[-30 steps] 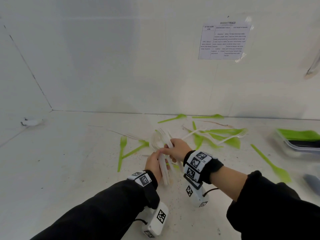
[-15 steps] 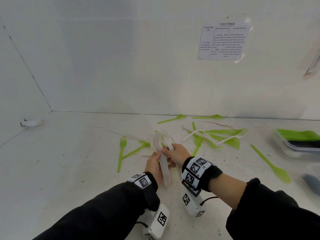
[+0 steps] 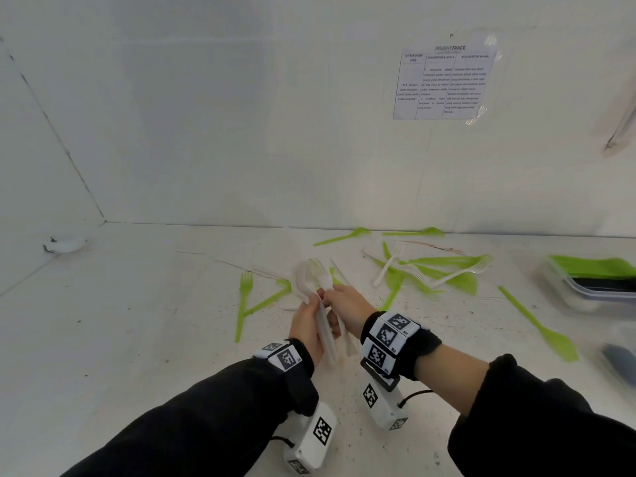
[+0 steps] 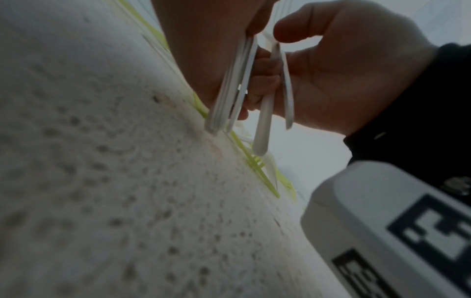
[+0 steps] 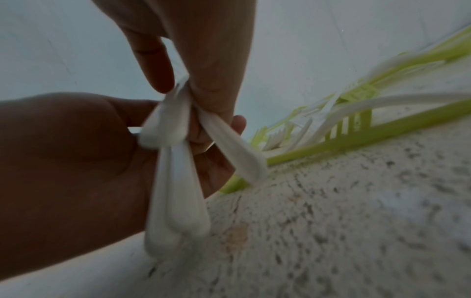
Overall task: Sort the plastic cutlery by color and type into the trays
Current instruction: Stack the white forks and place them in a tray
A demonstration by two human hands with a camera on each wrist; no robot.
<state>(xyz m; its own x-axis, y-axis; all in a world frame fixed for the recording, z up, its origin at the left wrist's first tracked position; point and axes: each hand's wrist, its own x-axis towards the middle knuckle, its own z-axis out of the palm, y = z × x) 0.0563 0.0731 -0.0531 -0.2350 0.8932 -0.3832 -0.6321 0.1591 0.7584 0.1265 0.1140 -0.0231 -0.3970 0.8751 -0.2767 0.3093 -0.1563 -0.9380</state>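
Both hands together over the white desk (image 3: 137, 339), near the middle. In the left hand (image 3: 307, 327), a bunch of white cutlery (image 3: 318, 304), heads up and handles down, fingers curled round the handles. Handle tips close above the desk in the left wrist view, touching or not, cannot tell. Right hand (image 3: 347, 306) pressed up against the same bunch, its fingers (image 5: 211, 86) pinching one white handle (image 5: 234, 149) that sticks out to the side from the rest. Forks plain to see at the top of the bunch; what else is in it, too blurry to tell. More cutlery lying loose on the desk: a green fork (image 3: 243, 306) just left of the hands, a green spoon (image 3: 342, 237) and another green piece far back by the wall, a mixed heap of green and white pieces (image 3: 430, 273) to the right, and one green spoon (image 3: 540, 327) alone nearer the front right. At the right edge, a clear tray (image 3: 592, 287) with green pieces (image 3: 592, 266) already lying in it. Up on the wall, a printed paper sheet (image 3: 444, 80). Black sleeves and marker bands on both wrists.
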